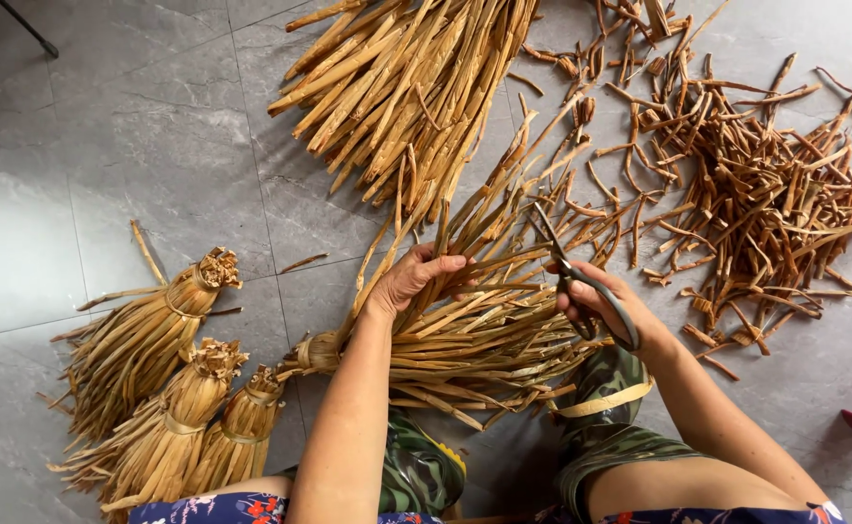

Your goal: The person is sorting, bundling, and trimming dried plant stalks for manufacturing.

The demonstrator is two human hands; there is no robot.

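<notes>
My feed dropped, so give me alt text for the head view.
The left hand grips a tied bundle of dry tan leaf strips while the right hand holds grey metal scissors at it. Three finished tied bundles lie left; cut scraps lie right.

My left hand (pixel 416 275) reaches forward from a bare forearm that rises from the bottom edge, wrist bent, fingers curled down and closed in a grip, knuckles up. My right hand (pixel 596 301) sits level with it and well apart, fingers and thumb hooked closed through loops, its bare forearm running back toward the lower right corner. Both elbows are bent, my knees drawn up between them.
</notes>
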